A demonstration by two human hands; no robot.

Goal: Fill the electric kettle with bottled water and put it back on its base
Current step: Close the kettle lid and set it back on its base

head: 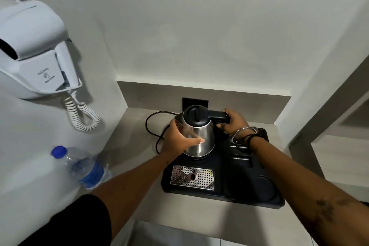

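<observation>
head: steel kettle, black lid shut

Head view, sole camera: worn at head height, wide-angle, looking forward and steeply down into a wall niche. Near range; both forearms enter from the bottom edge. Black tray sits centre frame, counter beneath it, wall-mounted hair dryer at the left margin.

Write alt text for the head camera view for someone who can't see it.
A person's right hand grips the black handle of a steel electric kettle while the left hand steadies its body over a black tray on a grey counter. A capped water bottle lies to the left, below a wall-mounted hair dryer.
</observation>
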